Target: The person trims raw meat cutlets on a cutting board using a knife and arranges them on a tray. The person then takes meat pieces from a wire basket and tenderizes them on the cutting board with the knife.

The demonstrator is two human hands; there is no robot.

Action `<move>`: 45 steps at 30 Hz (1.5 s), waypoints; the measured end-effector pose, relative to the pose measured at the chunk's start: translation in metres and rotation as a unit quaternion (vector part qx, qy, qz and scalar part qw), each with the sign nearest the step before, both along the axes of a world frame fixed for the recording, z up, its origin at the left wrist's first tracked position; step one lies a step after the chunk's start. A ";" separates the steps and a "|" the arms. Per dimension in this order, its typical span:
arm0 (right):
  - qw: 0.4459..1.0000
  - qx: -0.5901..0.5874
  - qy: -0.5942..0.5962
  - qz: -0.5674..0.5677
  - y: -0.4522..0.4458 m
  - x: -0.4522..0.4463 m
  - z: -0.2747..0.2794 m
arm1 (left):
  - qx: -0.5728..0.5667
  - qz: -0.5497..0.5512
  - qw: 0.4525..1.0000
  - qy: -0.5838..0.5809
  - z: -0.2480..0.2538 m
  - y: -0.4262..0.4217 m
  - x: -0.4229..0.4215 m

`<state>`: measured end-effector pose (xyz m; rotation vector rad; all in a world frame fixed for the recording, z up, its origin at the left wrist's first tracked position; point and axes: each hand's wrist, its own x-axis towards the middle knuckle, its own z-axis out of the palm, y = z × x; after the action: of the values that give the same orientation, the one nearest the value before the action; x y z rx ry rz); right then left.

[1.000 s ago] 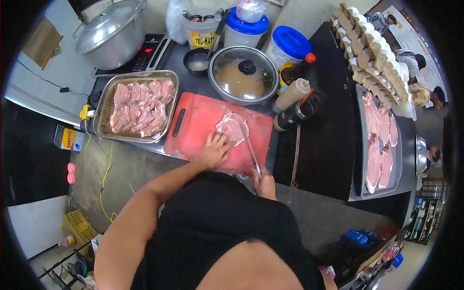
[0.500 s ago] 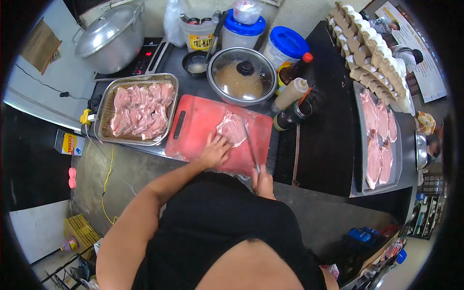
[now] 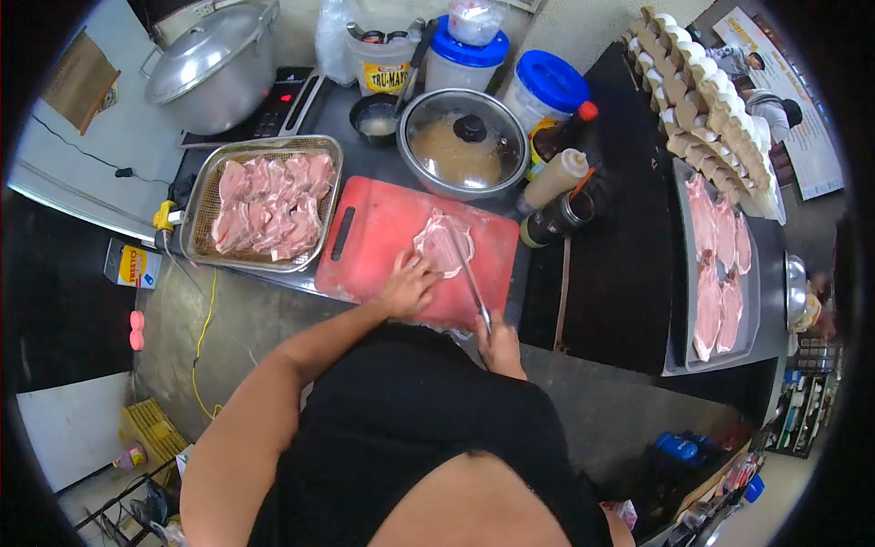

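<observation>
A flat slice of raw pork point(image 3: 442, 244) lies on the red cutting board point(image 3: 369, 223). My left hand point(image 3: 407, 286) rests on the board at the slice's lower left edge, fingers partly spread and fingertips touching the meat. My right hand point(image 3: 499, 346) is closed around the handle of a knife point(image 3: 473, 288) near the board's front edge. The blade points away from me and lies across the right part of the slice. Whether its edge is cutting into the meat cannot be made out.
Left of the board, a wire-lined metal tray point(image 3: 191, 239) holds several pork pieces. Behind stand a glass-lidded bowl point(image 3: 428, 178), a small black pan point(image 3: 365, 114) and a large pot point(image 3: 205, 87). Bottles point(image 3: 553, 180) stand at right, beyond them another meat tray point(image 3: 679, 301) and egg cartons point(image 3: 693, 100).
The knife blade has shifted left, from the slice's right edge to over the meat. My left hand stays at about the same spot on the slice. The view has shifted slightly.
</observation>
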<state>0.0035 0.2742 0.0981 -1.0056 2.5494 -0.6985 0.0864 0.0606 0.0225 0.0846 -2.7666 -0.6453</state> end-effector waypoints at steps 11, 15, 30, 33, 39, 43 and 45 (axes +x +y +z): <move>0.999 -0.049 -0.014 -0.014 -0.006 0.006 -0.004 | 0.028 0.002 0.999 0.021 0.001 -0.002 0.005; 0.999 -0.032 0.000 -0.009 0.010 0.010 -0.035 | 0.063 0.007 0.998 -0.010 0.001 -0.006 0.008; 1.000 -0.021 -0.003 -0.001 0.005 0.010 -0.008 | 0.101 0.167 0.979 0.050 0.005 -0.023 -0.001; 1.000 -0.030 -0.008 0.003 0.009 0.010 -0.020 | 0.120 0.211 0.970 0.029 0.001 -0.028 -0.006; 1.000 -0.003 -0.025 -0.006 0.004 0.005 -0.010 | 0.088 0.236 0.968 0.008 0.003 -0.031 -0.021; 1.000 0.007 0.004 0.006 0.009 -0.001 -0.048 | 0.103 0.248 0.963 -0.035 -0.001 -0.028 -0.034; 0.999 0.045 0.009 0.022 0.010 -0.005 -0.055 | 0.115 0.284 0.949 -0.068 -0.001 -0.029 -0.044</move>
<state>-0.0015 0.2843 0.0434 -1.0391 2.5415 -0.5605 0.0424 0.0316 0.0213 0.9666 -2.5766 -0.8088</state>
